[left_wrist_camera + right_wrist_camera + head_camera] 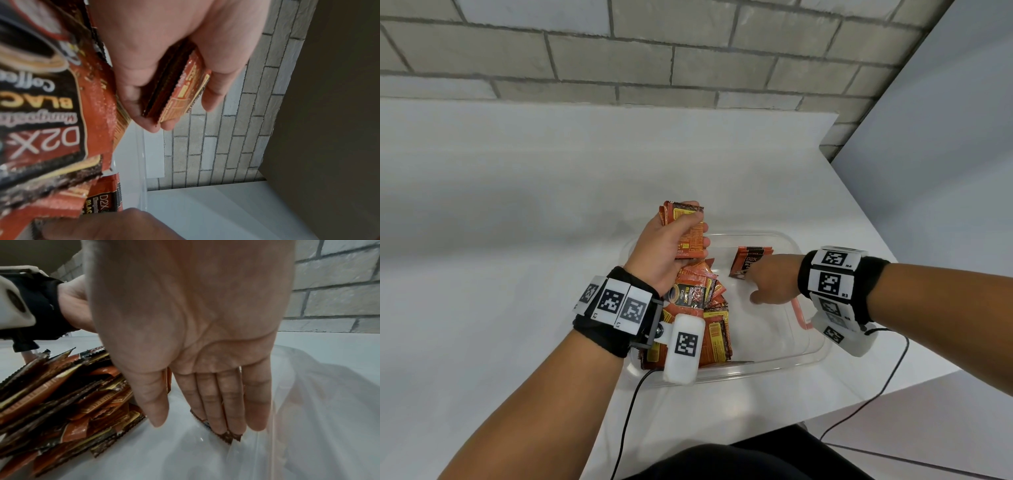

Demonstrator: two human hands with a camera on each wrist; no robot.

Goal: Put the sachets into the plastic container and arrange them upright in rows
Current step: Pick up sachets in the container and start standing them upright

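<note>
A clear plastic container [804, 358] sits on the white counter. Its left side holds a loose pile of orange-and-black coffee sachets [698, 308] [61, 395]. My left hand [671, 246] is raised above the pile and grips a small stack of sachets [685, 226] [180, 91] between thumb and fingers. My right hand [770, 277] reaches into the container's far right part with straight fingers [216, 402] pressed flat against a single sachet [748, 260] [228, 435], which stands tilted against the far wall.
The white counter [517, 240] spreads left and behind the container. A brick wall [654, 51] rises behind it. The counter's right edge [893, 253] lies close beside the container. Cables [876, 394] hang from both wrist cameras.
</note>
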